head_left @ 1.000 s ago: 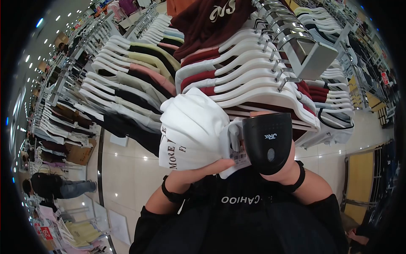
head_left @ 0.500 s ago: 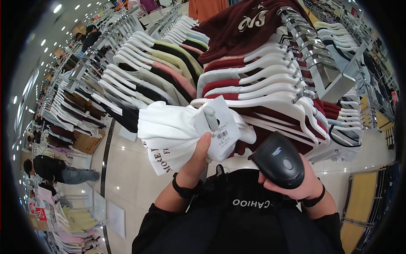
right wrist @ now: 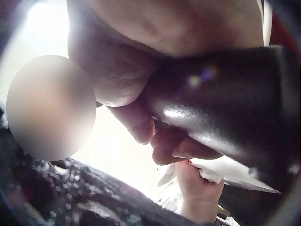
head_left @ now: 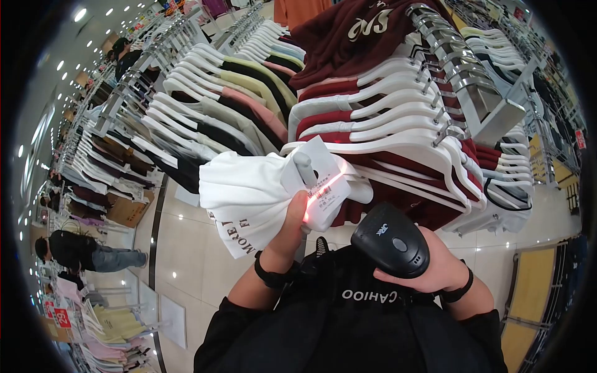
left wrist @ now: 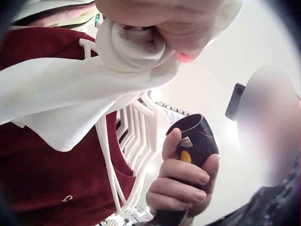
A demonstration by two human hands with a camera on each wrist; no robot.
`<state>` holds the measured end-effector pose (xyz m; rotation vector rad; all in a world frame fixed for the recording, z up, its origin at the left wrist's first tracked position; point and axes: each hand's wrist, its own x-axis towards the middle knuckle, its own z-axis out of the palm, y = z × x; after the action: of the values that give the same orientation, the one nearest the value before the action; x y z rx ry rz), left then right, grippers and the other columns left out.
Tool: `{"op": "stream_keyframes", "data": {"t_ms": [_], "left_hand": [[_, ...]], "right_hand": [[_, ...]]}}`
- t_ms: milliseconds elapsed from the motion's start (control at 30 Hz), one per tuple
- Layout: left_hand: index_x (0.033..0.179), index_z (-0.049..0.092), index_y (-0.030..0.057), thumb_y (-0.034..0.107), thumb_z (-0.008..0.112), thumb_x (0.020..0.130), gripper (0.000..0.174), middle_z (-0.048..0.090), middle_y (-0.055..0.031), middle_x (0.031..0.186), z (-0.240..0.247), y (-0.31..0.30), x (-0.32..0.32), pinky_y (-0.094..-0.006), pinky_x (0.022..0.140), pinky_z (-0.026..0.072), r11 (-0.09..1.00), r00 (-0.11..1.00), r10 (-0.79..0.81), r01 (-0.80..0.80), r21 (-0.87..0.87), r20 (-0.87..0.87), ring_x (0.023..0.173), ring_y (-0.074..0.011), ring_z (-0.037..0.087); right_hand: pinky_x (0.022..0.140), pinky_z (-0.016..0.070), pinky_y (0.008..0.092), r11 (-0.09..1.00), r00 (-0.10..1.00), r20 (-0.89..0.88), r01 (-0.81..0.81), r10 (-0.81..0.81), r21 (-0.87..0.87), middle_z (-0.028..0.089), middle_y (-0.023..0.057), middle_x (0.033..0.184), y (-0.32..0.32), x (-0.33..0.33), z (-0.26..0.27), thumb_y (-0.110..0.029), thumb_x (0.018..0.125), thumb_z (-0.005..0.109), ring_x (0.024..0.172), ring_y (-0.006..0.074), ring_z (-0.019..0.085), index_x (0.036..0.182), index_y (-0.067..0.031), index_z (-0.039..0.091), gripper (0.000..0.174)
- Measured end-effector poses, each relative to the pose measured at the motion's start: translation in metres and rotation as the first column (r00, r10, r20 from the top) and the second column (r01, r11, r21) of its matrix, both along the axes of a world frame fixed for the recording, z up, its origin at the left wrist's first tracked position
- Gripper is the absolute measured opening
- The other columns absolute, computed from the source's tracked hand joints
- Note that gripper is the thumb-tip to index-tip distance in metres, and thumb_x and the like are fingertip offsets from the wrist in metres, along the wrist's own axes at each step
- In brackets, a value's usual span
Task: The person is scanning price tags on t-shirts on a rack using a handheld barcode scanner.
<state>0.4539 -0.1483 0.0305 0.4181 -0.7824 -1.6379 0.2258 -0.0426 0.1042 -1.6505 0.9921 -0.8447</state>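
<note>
My left hand [head_left: 290,229] holds a bunched white garment [head_left: 233,183] with dark lettering, its thumb pressing a white price tag [head_left: 318,155] against it. A bright red scan line runs slantwise over the tag and its printed barcode. In my right hand [head_left: 438,264] is a black barcode scanner [head_left: 390,242], its head tilted toward the tag a short distance away. From the left wrist view, the right fingers [left wrist: 176,181] wrap the scanner handle below a yellow trigger [left wrist: 186,156]. The right wrist view has the scanner body [right wrist: 211,101] close up, with the left hand [right wrist: 200,193] beyond.
Just ahead, maroon garments [head_left: 398,193] hang on white hangers [head_left: 398,149] from a metal rail [head_left: 454,56]. A dark red sweatshirt [head_left: 354,43] lies over them. More garments [head_left: 230,99] hang to the left. A person in black [head_left: 71,248] stands at far left.
The scanner was close beside the tag, then drew back to the right; the tag turned into view. Since half a second ago the scanner has shifted slightly left and the red line has appeared.
</note>
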Motion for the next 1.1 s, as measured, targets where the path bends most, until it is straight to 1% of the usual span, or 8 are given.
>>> {"op": "stream_keyframes", "data": {"t_ms": [300,333,400,533,700,833,1000,1100], "left_hand": [[0.130,0.054,0.0043,0.019,0.075,0.079,0.056,0.058,-0.0126,0.129,0.002,0.010,0.009,-0.0400,0.100,0.0444,0.991,0.962,0.068,-0.035,-0.128,0.265,0.117,-0.0287,0.056],[0.129,0.055,0.0045,0.019,0.075,0.079,0.056,0.058,-0.0125,0.129,0.005,0.015,0.011,-0.0401,0.100,0.0445,0.986,0.935,0.031,0.029,-0.165,0.353,0.117,-0.0288,0.056],[0.128,0.056,0.0048,0.020,0.076,0.078,0.056,0.058,-0.0125,0.128,0.012,0.019,0.012,-0.0402,0.099,0.0448,0.948,0.854,-0.066,0.215,-0.236,0.516,0.116,-0.0291,0.057],[0.126,0.058,0.0055,0.021,0.077,0.078,0.054,0.059,-0.0123,0.127,0.029,0.029,-0.011,-0.0405,0.098,0.0454,0.798,0.681,-0.073,0.478,-0.367,0.729,0.115,-0.0298,0.057],[0.123,0.060,0.0063,0.023,0.079,0.076,0.053,0.060,-0.0122,0.125,0.042,0.030,-0.025,-0.0409,0.097,0.0461,0.686,0.605,0.048,0.558,-0.467,0.795,0.113,-0.0306,0.058],[0.122,0.060,0.0051,0.022,0.081,0.073,0.056,0.063,-0.0108,0.119,0.064,0.019,-0.033,-0.0401,0.092,0.0471,0.424,0.531,0.197,0.712,-0.561,0.824,0.109,-0.0292,0.060],[0.112,0.069,0.0055,0.022,0.080,0.072,0.044,0.070,-0.0141,0.109,0.094,0.011,-0.024,-0.0386,0.087,0.0540,0.411,0.578,0.268,0.655,-0.634,0.771,0.098,-0.0338,0.068],[0.108,0.069,0.0055,0.023,0.083,0.068,0.046,0.070,-0.0145,0.104,0.111,0.004,-0.007,-0.0388,0.083,0.0538,0.472,0.532,0.344,0.614,-0.632,0.774,0.094,-0.0343,0.068]], "right_hand": [[0.080,0.0523,0.0329,1.000,1.000,-0.003,0.029,-0.029,-0.012,0.068,0.0094,0.100,0.005,-0.001,0.010,-0.018,0.077,0.084,0.087,0.0234,0.067,0.115,-0.0030,0.061,0.047],[0.080,0.0523,0.0329,0.998,0.998,-0.018,0.059,-0.059,-0.022,0.068,0.0094,0.100,0.006,-0.003,0.011,-0.018,0.077,0.084,0.087,0.0234,0.067,0.115,-0.0030,0.061,0.047],[0.085,0.0521,0.0368,0.933,0.987,-0.131,0.044,-0.097,-0.358,0.064,0.0130,0.114,0.003,-0.005,0.009,-0.022,0.074,0.084,0.099,0.0282,0.065,0.117,-0.0025,0.060,0.053],[0.098,0.0465,0.0402,0.823,0.943,-0.172,0.150,-0.286,-0.547,0.055,0.0172,0.133,0.002,0.006,0.009,-0.029,0.073,0.084,0.116,0.0317,0.058,0.119,-0.0038,0.062,0.057],[0.095,0.0483,0.0401,0.708,0.906,-0.189,0.151,-0.377,-0.690,0.060,0.0151,0.126,0.002,0.002,0.007,-0.038,0.071,0.086,0.111,0.0303,0.061,0.114,-0.0066,0.067,0.056],[0.083,0.0530,0.0377,0.715,0.917,-0.176,0.148,-0.359,-0.684,0.070,0.0073,0.105,0.009,-0.011,0.029,-0.042,0.069,0.087,0.093,0.0266,0.067,0.109,-0.0088,0.070,0.054],[0.077,0.0550,0.0366,0.762,0.929,-0.240,0.066,-0.283,-0.644,0.072,0.0064,0.099,0.019,-0.050,0.034,-0.031,0.070,0.086,0.084,0.0263,0.069,0.106,-0.0084,0.072,0.045],[0.080,0.0520,0.0340,0.748,0.921,-0.033,0.294,-0.388,-0.596,0.068,0.0080,0.102,0.031,-0.071,0.042,-0.033,0.065,0.088,0.090,0.0230,0.066,0.107,-0.0057,0.066,0.055]]}}
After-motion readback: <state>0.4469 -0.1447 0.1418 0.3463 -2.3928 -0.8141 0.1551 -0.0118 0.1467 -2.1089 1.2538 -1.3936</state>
